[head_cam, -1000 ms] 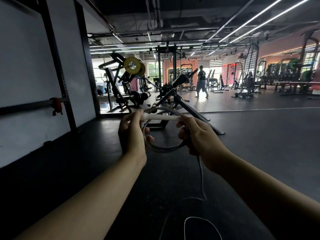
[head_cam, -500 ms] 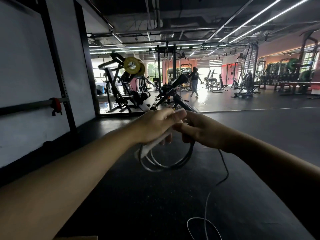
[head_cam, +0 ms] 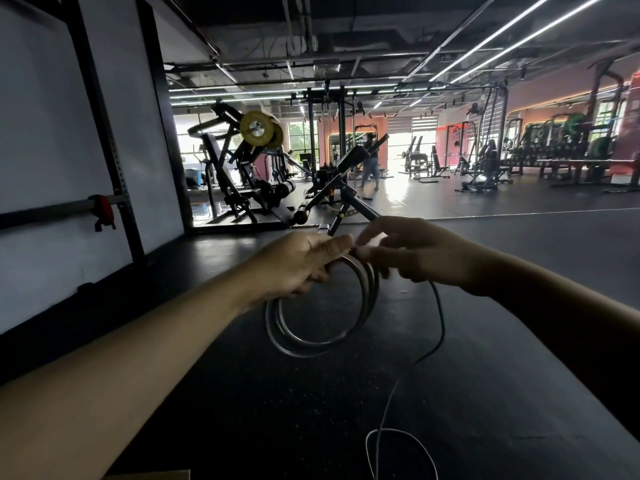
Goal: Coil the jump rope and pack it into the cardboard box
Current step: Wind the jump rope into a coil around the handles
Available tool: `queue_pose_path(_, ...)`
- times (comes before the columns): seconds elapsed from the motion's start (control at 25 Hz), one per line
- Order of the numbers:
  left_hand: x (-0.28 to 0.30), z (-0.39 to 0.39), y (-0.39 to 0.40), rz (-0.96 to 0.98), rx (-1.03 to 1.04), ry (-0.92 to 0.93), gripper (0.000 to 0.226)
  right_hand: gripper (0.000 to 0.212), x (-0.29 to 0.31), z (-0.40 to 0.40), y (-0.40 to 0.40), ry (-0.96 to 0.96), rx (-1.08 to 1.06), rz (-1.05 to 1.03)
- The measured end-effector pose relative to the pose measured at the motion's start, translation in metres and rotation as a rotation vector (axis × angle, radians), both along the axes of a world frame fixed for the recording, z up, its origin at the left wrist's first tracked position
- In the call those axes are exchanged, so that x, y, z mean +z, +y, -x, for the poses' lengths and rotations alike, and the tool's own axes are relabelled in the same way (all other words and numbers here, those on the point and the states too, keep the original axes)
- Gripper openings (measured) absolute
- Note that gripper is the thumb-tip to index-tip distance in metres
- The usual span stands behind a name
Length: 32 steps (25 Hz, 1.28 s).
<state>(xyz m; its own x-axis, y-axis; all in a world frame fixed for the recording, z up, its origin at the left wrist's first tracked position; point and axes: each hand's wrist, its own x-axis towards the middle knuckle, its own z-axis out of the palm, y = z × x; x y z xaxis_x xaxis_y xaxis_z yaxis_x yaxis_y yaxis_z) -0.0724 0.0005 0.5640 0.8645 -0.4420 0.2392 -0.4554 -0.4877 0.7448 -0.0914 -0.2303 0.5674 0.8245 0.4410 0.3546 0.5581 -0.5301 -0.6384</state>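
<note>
My left hand grips the top of the jump rope coil, a dark grey cord wound in a few loops that hang below the fist. The white end of a handle pokes up past the knuckles. My right hand pinches the cord right beside the left fingertips. From there the loose cord drops down and trails to a loop on the floor. A corner of the cardboard box shows at the bottom edge, below my left forearm.
Black rubber gym floor stretches ahead. A white wall with a black rack and bar runs along the left. A bench machine stands just beyond my hands. A person walks far back among other machines.
My hands came together from holding the handle level; another loop has joined the coil, which now hangs larger under the left hand. The trailing cord on the floor has shortened.
</note>
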Motion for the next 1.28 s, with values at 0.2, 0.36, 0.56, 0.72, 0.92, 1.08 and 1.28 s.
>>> queue_pose_path(0.2, 0.005, -0.009, 0.012, 0.651, 0.093, 0.053, 0.052, 0.042, -0.02, -0.008, -0.021, 0.062, -0.147, -0.318)
queue_pose_path(0.36, 0.004, -0.008, -0.024, 1.114, 0.219, 0.062, 0.047, 0.052, -0.049, -0.002, 0.016, 0.177, -0.087, -0.484)
queue_pose_path(0.56, 0.002, -0.011, -0.059, 1.438, 0.464, 0.061, 0.045, 0.079, -0.063, 0.005, 0.065, 0.324, 0.138, -0.724)
queue_pose_path(0.72, -0.003, -0.023, -0.061, 1.414, 0.72, 0.016, 0.053, 0.077, -0.066, 0.006, 0.071, 0.344, 0.224, -0.8)
queue_pose_path(0.92, -0.008, -0.017, -0.066, 1.32, 0.718, 0.004, 0.053, 0.035, -0.062, 0.0, 0.076, 0.215, -0.046, -0.892)
queue_pose_path(1.08, -0.014, -0.014, -0.057, 1.296, 0.63, 0.077, 0.048, 0.023, -0.052, -0.006, 0.068, 0.153, -0.079, -0.841)
queue_pose_path(1.28, -0.034, -0.023, -0.007, 0.992, 0.581, -0.008, 0.047, 0.021, -0.026, -0.01, 0.04, 0.054, -0.098, -0.431)
